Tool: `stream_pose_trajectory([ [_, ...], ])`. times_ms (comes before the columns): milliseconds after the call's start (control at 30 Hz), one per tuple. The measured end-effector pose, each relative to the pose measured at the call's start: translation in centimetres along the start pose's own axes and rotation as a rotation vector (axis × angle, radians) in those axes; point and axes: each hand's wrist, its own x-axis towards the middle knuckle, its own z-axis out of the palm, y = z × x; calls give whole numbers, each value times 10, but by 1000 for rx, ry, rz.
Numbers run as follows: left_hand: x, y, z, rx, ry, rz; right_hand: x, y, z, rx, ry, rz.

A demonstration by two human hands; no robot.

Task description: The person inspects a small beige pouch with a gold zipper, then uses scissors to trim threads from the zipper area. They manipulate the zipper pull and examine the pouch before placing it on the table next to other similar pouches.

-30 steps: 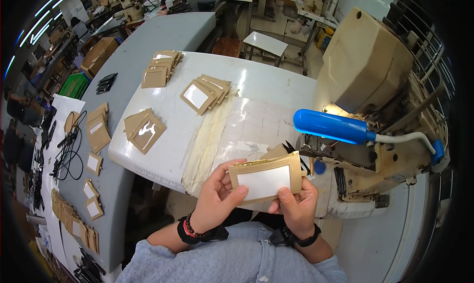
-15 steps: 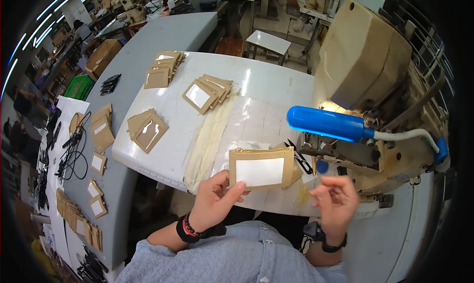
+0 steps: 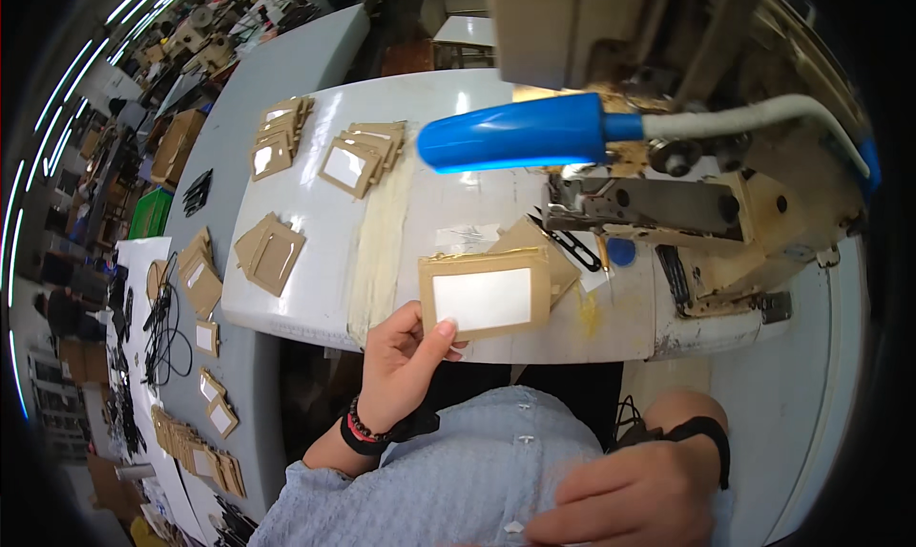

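Observation:
My left hand (image 3: 405, 356) grips a tan zip card holder (image 3: 485, 329) by its lower left corner, thumb on the front. A white panel fills the middle of its face, and a gold zipper runs along the top edge. Behind the holder, another tan piece (image 3: 565, 294) pokes out, lying on the white table. Close to it lie black thread snips (image 3: 576, 250). Down in front of my shirt is my right hand (image 3: 630, 494), blurred, its fingers pointing left; I cannot make out anything in them.
A blue-covered lamp (image 3: 515, 133) and a sewing machine arm (image 3: 658, 206) occupy the right. Stacks of tan holders (image 3: 277, 253) sit on the white table (image 3: 324, 189). More tan pieces (image 3: 196, 456) and black cables (image 3: 164, 332) lie on the grey table at left.
My right hand has dropped from beside the card holder to in front of my shirt. The view has shifted toward the machine. My left hand still holds the card holder.

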Motion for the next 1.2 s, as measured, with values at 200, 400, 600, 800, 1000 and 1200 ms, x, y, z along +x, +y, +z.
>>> stream_pose_trajectory([
  [200, -3, -3, 1, 5, 41, 20, -9, -22, -18, -104, -56, 149],
  [400, 0, -7, 4, 31, 41, 53, -30, -3, -43, 77, -108, 96],
  [600, -1, -12, 2, 85, 82, 67, -86, 42, -8, -169, 329, 949],
  [800, -1, -7, 9, 123, 24, 70, -106, 89, 9, 286, 425, 1164],
  [1000, 1, -4, 8, 210, -46, 84, -113, 92, 14, 433, 414, 1236],
  [1200, 10, -9, 8, 63, -25, 116, -114, 92, 17, 375, 467, 1225],
])
